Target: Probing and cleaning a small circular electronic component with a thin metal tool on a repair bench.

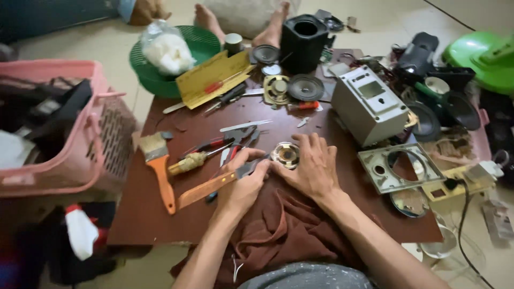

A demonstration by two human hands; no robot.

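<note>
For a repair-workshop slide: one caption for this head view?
Left hand holds a knife beside a small speaker steadied by the right hand.

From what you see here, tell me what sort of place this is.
Probably a home repair spot on the floor: a low brown table strewn with loose speakers, a screwdriver, and a grey casing.

Soft, even indoor light, moderately bright, no hard shadows. Pale floor beyond the brown table (pixel 160 214) looks washed out; mild sheen on the tabletop's far half. Dim, murky patch left of the table, under the pink basket (pixel 101 139). Overall slightly soft; wide-angle stretch toward the corners.
</note>
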